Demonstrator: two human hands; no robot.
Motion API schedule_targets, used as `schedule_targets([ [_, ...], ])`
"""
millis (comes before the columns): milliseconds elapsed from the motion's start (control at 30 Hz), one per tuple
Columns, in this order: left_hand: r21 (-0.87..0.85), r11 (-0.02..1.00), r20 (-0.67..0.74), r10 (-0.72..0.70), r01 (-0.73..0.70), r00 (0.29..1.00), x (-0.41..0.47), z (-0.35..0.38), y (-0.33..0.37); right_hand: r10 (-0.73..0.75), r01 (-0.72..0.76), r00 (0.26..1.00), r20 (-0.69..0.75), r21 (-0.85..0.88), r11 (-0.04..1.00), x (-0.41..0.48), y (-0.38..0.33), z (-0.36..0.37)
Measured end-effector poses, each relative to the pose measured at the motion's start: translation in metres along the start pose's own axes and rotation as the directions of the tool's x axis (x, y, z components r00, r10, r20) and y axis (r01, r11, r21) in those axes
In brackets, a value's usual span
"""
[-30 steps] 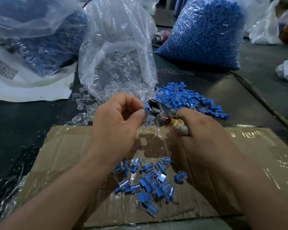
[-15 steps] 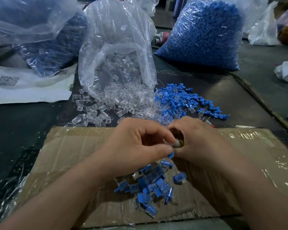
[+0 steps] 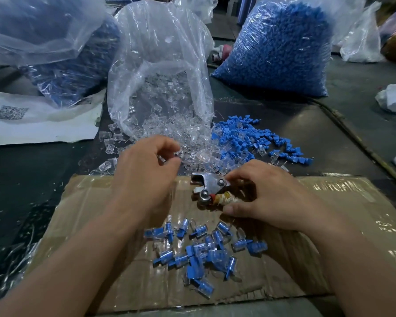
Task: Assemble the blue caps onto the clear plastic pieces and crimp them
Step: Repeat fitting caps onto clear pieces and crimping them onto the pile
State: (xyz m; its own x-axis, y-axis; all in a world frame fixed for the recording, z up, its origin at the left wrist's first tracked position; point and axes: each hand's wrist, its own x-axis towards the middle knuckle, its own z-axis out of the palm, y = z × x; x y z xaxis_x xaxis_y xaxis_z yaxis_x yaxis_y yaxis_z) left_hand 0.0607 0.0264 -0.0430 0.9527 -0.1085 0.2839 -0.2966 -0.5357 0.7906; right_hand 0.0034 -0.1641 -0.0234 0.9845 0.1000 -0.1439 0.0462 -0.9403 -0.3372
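Metal crimper point(image 3: 209, 188) in right hand point(image 3: 268, 195), left hand point(image 3: 144, 175) pinching clear piece point(image 3: 177, 154)

I see a cardboard sheet point(image 3: 142, 289) lying on the desk point(image 3: 32, 191) at lower centre, assembled pieces point(image 3: 204, 250) heaped on it. Above them the right grip point(image 3: 272, 197) holds the crimping tool point(image 3: 209, 188) over the sheet's far edge; the left grip point(image 3: 144, 170) is left of it, at the plastic pieces point(image 3: 192, 138) spilled from the open bag point(image 3: 160, 53) at upper centre. Loose caps point(image 3: 249, 138) lie right of those, a full bag point(image 3: 279, 46) behind them.
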Motion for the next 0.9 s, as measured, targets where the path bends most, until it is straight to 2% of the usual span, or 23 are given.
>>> schedule_targets([
  [67,0.172,0.985,0.004,0.022,-0.022,1.0,0.004,0.002,-0.008,-0.01,0.011,1.0,-0.029,0.022,1.0,0.0,0.001,-0.003],
  [167,0.321,0.944,0.101,0.053,-0.083,0.994,0.005,0.007,-0.015,-0.008,0.025,0.988,-0.152,0.112,0.993,0.001,0.002,-0.005],
  [333,0.406,0.91,0.131,0.028,-0.079,0.991,0.009,0.011,-0.02,0.075,0.039,0.913,-0.4,0.27,0.962,0.004,0.009,-0.004],
  [433,0.452,0.888,0.144,0.024,-0.087,0.989,0.009,0.011,-0.022,0.121,0.019,0.885,-0.449,0.296,0.955,0.007,0.013,-0.002],
  [567,0.407,0.906,0.13,0.072,-0.12,0.989,0.007,0.009,-0.019,0.15,-0.012,0.878,-0.455,0.292,0.956,0.01,0.018,0.002],
  [767,0.125,0.987,0.09,0.092,-0.103,0.992,0.004,0.013,0.013,0.173,-0.046,0.869,-0.464,0.272,0.961,0.017,0.024,0.003],
  [900,0.076,0.986,0.093,0.139,-0.146,0.986,0.001,0.013,0.024,0.209,-0.066,0.853,-0.479,0.298,0.952,0.021,0.027,0.003],
])
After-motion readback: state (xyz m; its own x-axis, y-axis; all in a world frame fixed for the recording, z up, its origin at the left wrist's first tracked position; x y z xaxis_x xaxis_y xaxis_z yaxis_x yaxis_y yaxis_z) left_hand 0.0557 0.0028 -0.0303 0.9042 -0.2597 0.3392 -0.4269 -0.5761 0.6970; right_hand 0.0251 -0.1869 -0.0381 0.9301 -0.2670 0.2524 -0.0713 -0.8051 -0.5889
